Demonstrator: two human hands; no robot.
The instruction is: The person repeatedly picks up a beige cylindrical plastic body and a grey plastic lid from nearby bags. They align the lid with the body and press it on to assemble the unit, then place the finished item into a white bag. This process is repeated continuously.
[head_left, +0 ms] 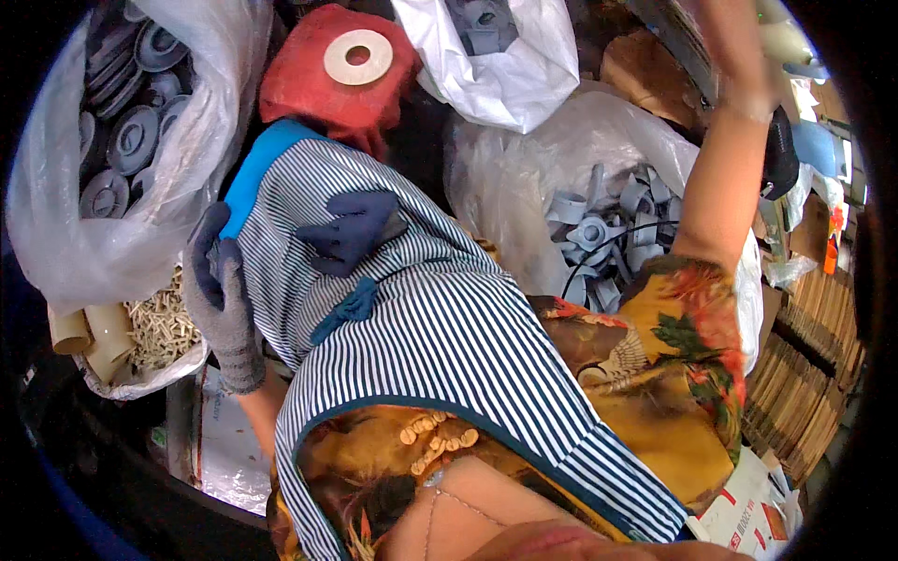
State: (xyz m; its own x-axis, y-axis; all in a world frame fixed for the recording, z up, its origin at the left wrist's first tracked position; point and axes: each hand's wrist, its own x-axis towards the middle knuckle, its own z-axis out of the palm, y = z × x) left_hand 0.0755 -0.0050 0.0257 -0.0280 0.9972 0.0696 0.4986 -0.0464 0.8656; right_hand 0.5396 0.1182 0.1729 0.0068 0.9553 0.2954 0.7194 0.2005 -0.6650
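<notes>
My left hand (223,299) wears a grey knitted glove with dark blue coated fingers. It rests against the left side of the striped apron (449,346), near the bright blue edge, thumb and fingers apart and nothing visible in them. My bare right arm is raised to the upper right. Its hand (731,42) is blurred and partly cut off by the top edge, so its fingers cannot be made out. On the apron over my lap lies a loose dark blue glove (351,232). Just below it is a teal fabric knot (344,310).
A red bundle (290,89) carries a pale ring (358,57). Plastic bags hold round grey discs (133,138), grey fittings (591,234) and grey parts (486,26). Small pale pegs (161,327) and cardboard tubes (109,337) sit at left. Stacked cardboard (795,402) stands at right.
</notes>
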